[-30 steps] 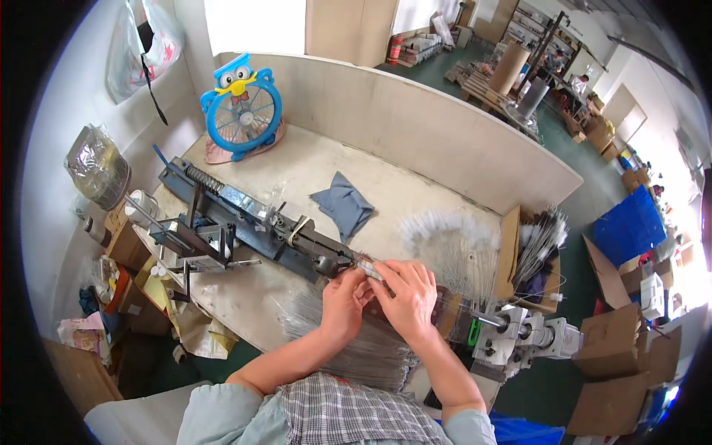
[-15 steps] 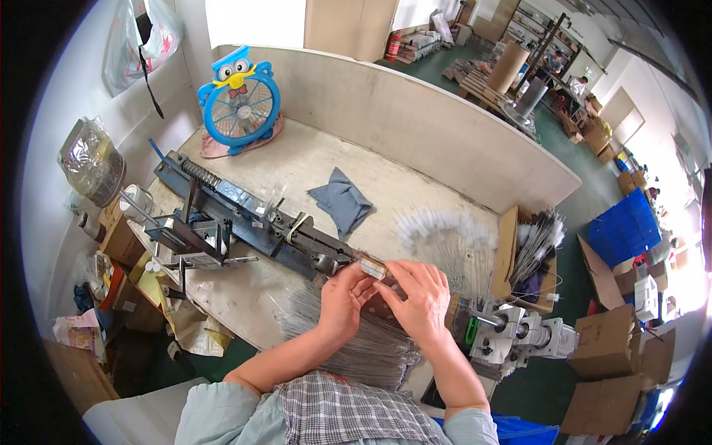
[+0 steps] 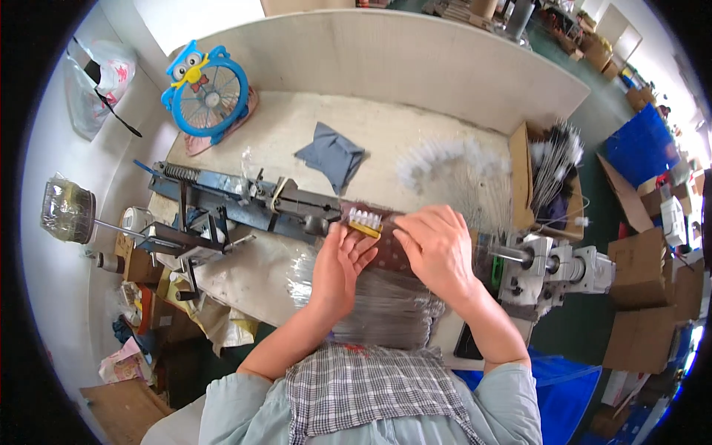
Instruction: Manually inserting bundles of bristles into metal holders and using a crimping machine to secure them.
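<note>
My left hand (image 3: 337, 268) and my right hand (image 3: 436, 248) are side by side over the front of a long blue-grey metal machine (image 3: 245, 204). Between their fingertips sits a small yellow-backed strip with white bristle tufts (image 3: 365, 221). The left thumb and fingers pinch the strip's near edge. The right hand's fingers curl over a dark band just right of the strip. Below the hands a sheaf of thin clear bristles (image 3: 386, 311) spreads over my lap.
A blue owl-shaped fan (image 3: 206, 93) stands at the back left. A folded grey cloth (image 3: 331, 156) and a fluffy white bristle pile (image 3: 445, 159) lie on the bench. A cardboard box of bristle bundles (image 3: 552, 174) and a grey motor unit (image 3: 552, 271) are on the right.
The view has tilted and come closer. Both hands stay at the same spot on the machine, and the bristle strip now shows more plainly between the fingertips.
</note>
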`<state>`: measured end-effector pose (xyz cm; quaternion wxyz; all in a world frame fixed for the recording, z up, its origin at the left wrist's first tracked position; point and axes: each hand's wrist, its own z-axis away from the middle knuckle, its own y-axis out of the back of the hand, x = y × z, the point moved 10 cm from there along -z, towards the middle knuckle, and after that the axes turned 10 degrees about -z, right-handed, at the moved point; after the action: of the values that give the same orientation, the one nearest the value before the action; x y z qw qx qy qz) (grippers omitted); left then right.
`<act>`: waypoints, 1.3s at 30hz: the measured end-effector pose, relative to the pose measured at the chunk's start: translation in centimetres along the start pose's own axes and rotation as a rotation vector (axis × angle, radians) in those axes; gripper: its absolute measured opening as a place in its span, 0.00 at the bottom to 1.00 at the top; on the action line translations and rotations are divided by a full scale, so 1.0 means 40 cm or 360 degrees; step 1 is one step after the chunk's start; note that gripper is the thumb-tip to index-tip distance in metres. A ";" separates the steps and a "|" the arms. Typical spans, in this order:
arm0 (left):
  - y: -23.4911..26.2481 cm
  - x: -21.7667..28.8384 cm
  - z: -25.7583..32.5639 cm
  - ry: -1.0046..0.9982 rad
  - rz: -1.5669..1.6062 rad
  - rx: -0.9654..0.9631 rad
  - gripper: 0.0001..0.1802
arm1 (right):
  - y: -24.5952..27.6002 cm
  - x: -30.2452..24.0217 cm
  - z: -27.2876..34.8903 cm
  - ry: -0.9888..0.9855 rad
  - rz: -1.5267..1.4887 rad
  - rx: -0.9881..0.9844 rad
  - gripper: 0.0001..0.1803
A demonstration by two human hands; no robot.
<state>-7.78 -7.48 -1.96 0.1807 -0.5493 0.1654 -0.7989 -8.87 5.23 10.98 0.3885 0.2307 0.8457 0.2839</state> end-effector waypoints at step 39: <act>0.162 -0.069 0.011 0.0109 -0.0184 0.0134 0.18 | -0.245 0.022 0.388 -0.0817 -0.0639 -0.1014 0.09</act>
<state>-5.76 -11.91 -7.04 0.1516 -0.5223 0.1057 -0.8325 1.17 3.27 -4.26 0.6844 -0.0059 0.6206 0.3827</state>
